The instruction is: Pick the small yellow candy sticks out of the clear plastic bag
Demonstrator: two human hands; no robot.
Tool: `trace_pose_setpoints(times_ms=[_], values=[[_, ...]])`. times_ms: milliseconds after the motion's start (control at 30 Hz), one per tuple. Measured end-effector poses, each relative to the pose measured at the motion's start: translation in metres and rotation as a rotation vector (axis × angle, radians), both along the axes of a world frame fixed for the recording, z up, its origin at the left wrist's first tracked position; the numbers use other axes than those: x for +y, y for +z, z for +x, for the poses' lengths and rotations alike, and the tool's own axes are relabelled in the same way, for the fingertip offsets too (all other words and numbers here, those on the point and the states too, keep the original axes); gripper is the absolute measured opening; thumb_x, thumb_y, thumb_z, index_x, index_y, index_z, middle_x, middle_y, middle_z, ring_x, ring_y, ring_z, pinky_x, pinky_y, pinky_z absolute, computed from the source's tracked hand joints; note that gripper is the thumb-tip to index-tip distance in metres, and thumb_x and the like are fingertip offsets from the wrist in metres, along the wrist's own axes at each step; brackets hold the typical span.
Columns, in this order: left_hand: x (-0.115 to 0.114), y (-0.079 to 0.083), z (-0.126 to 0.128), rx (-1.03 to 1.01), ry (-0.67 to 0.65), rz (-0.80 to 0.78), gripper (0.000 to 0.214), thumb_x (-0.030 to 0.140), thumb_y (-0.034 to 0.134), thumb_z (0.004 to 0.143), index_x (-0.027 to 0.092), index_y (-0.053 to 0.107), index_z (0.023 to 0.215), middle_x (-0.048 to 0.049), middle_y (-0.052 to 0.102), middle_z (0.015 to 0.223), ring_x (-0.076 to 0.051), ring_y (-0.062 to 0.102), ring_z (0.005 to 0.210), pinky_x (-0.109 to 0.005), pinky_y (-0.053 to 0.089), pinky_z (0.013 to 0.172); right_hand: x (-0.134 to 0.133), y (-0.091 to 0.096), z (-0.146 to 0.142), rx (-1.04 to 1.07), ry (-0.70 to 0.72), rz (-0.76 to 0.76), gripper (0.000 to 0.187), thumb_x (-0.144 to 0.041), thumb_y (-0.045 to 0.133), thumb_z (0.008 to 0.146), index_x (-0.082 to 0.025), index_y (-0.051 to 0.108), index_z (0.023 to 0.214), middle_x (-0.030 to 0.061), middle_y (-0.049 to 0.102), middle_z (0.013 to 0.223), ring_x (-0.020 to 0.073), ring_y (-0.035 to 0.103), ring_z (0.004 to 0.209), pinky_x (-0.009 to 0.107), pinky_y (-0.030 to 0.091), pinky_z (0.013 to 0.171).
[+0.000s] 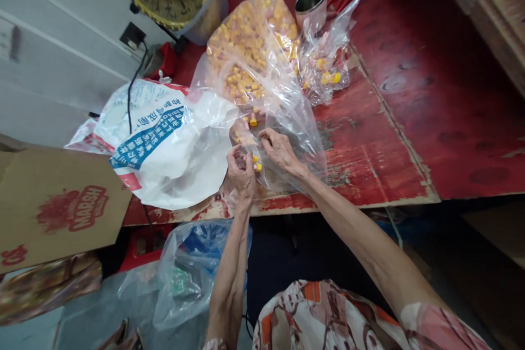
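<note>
At the near edge of a worn red desk (410,93), the left hand (241,175) pinches a small yellow-capped piece (257,167) between closed fingers. Just right, the right hand (279,147) grips the clear plastic bag (283,120) holding more yellow pieces. Left lies a white printed sack (164,142); far behind stands a steel cup (310,3).
</note>
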State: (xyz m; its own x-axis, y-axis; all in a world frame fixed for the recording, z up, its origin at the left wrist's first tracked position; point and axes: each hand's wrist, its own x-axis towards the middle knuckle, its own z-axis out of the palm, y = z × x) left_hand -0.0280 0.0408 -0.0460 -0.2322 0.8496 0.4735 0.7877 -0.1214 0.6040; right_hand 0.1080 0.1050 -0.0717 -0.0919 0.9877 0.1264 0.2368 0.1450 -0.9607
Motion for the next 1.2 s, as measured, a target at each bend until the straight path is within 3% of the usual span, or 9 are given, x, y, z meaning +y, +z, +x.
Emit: trace_pose_setpoints(times_ms=[100,200,300,500,700,867,967,1067,1200], values=[[-0.002,-0.002,-0.002,0.065,-0.034,0.062,0.024,0.044,0.06,0.107,0.022,0.064,0.116,-0.0069,0.069,0.105,-0.018,0.067,0.088,-0.031,0.056,0.084,0.0,0.0,0.0,-0.025,0.002,-0.016,0.03,-0.017,0.045,0.097,-0.018,0.069,0.115,0.0067,0.073,0.094,0.0243,0.068,0.087,0.034,0.051,0.089],[0.002,-0.002,-0.007,0.166,-0.146,0.017,0.022,0.043,0.058,0.108,0.023,0.063,0.1,-0.006,0.067,0.096,-0.02,0.065,0.087,-0.032,0.055,0.083,-0.001,0.001,0.0,-0.04,0.006,-0.025,0.031,-0.016,0.046,0.096,-0.017,0.07,0.115,0.0074,0.073,0.095,0.0242,0.068,0.091,0.034,0.049,0.089],[0.002,-0.001,-0.007,0.189,-0.225,0.003,0.024,0.041,0.056,0.11,0.023,0.063,0.096,-0.0054,0.065,0.093,-0.019,0.064,0.088,-0.031,0.055,0.085,-0.002,0.002,0.0,-0.036,0.003,-0.029,0.031,-0.017,0.046,0.097,-0.016,0.071,0.115,0.007,0.072,0.094,0.0227,0.066,0.087,0.033,0.048,0.089],[-0.01,-0.002,0.008,0.228,-0.141,0.073,0.019,0.033,0.055,0.111,0.021,0.068,0.104,-0.01,0.062,0.107,-0.022,0.064,0.106,-0.035,0.054,0.098,-0.002,0.001,0.002,-0.018,0.016,-0.002,0.029,-0.019,0.046,0.097,-0.017,0.071,0.113,0.0054,0.071,0.089,0.0219,0.065,0.084,0.032,0.049,0.09],[-0.007,0.004,0.009,0.17,-0.115,0.082,0.023,0.029,0.056,0.107,0.02,0.066,0.125,-0.0118,0.065,0.115,-0.024,0.065,0.108,-0.037,0.055,0.099,-0.005,0.001,0.006,-0.02,0.019,-0.008,0.029,-0.023,0.046,0.099,-0.019,0.07,0.115,0.0051,0.071,0.089,0.0227,0.065,0.083,0.034,0.051,0.089],[-0.005,-0.007,0.009,0.189,-0.143,-0.012,0.029,0.016,0.05,0.101,0.018,0.067,0.126,-0.0116,0.07,0.113,-0.023,0.067,0.104,-0.037,0.055,0.099,-0.004,-0.003,0.007,-0.007,0.046,-0.016,0.029,-0.023,0.046,0.099,-0.019,0.068,0.116,0.007,0.074,0.094,0.0231,0.067,0.083,0.034,0.052,0.087],[-0.002,-0.012,0.006,0.025,-0.089,-0.071,0.028,0.025,0.056,0.104,0.02,0.063,0.131,-0.0097,0.072,0.117,-0.019,0.07,0.096,-0.032,0.059,0.091,-0.003,-0.006,0.007,-0.006,0.04,-0.008,0.03,-0.024,0.047,0.097,-0.017,0.069,0.116,0.0083,0.074,0.093,0.0242,0.068,0.084,0.035,0.052,0.086],[-0.002,-0.015,0.0,-0.246,-0.006,-0.141,0.027,0.04,0.056,0.11,0.021,0.06,0.129,-0.0048,0.072,0.1,-0.017,0.07,0.08,-0.027,0.058,0.076,-0.003,-0.006,0.007,-0.001,0.043,-0.003,0.031,-0.025,0.046,0.096,-0.017,0.069,0.116,0.0084,0.074,0.092,0.0242,0.068,0.085,0.035,0.052,0.086],[-0.006,-0.02,-0.006,-0.452,0.078,-0.057,0.032,0.053,0.052,0.111,0.023,0.057,0.118,-0.0031,0.069,0.09,-0.017,0.069,0.076,-0.028,0.058,0.072,-0.004,-0.004,0.007,0.005,0.035,-0.004,0.031,-0.026,0.046,0.096,-0.018,0.069,0.115,0.007,0.074,0.091,0.0235,0.067,0.084,0.035,0.052,0.086]])
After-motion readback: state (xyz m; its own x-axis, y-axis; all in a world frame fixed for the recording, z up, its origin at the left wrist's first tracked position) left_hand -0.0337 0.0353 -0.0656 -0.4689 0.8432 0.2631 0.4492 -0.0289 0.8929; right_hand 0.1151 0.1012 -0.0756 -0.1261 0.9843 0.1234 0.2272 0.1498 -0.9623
